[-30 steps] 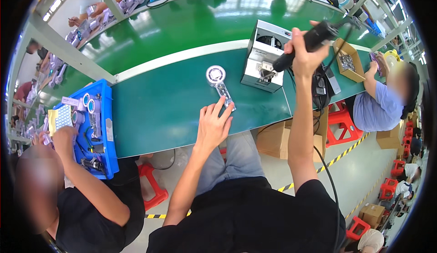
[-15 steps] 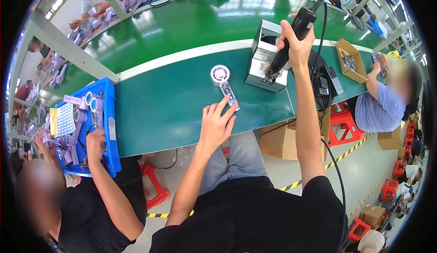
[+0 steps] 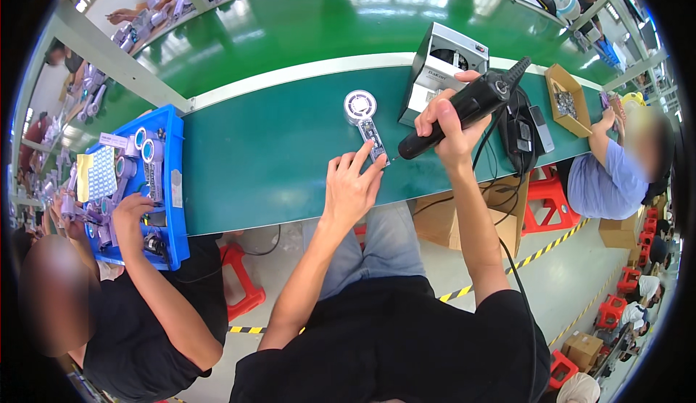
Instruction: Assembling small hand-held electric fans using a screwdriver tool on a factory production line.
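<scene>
The 1 view looks from the left of 2 fisheye cameras on the person's head, facing steeply down and forward. The wearer's black shirt (image 3: 384,338) is nearest the lens; the left hand (image 3: 350,187) and right hand (image 3: 455,131) lie farther, around mid-view. The field spans a blue bin (image 3: 177,192) at left to a seated co-worker (image 3: 605,178) at right. The far white rail (image 3: 304,77) bows, and black surrounds the round field.

The corded tool (image 3: 481,100) is black, the handheld device (image 3: 370,131) whitish and grey, both against a dark green counter (image 3: 275,163). The boxy unit (image 3: 437,76) at right is silver-grey, the left tray (image 3: 176,211) bright blue, the right stool (image 3: 545,198) red, the floor tape (image 3: 455,293) striped yellow and black.
</scene>
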Demonstrator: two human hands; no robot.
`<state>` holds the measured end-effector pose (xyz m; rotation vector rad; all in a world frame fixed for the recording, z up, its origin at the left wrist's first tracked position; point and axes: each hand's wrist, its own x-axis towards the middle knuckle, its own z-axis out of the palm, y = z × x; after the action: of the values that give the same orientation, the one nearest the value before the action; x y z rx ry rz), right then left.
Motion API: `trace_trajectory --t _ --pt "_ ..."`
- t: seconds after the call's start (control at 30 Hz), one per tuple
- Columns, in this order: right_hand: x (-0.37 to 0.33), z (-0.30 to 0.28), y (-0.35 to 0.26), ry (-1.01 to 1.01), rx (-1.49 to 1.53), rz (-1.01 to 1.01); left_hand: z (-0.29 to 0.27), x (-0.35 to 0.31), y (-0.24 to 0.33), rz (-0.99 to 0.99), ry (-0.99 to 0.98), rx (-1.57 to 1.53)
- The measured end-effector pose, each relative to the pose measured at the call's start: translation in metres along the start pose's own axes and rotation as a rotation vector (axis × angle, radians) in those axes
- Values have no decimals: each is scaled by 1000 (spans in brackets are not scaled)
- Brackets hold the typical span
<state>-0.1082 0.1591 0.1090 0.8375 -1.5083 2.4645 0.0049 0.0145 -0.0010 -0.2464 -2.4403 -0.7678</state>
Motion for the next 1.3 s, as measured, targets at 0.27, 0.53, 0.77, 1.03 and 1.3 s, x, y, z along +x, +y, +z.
trace_trajectory --t 0.27,0.53,0.77,1.03,1.3 --pt "-7 9 6 -80 -104 -5 1 -3 -1 -10 -7 1" --pt "-8 11 11 -94 -38 -23 0 -2 -1 -19 -14 3" --pt "-15 11 18 -94 -65 -43 0 -1 -1 -28 -16 -17" --pt "-33 3 27 -79 -26 -70 -1 -4 1 -32 -22 -23" --pt "-15 -2 26 -309 188 21 -3 3 -2 -39 -62 -27"
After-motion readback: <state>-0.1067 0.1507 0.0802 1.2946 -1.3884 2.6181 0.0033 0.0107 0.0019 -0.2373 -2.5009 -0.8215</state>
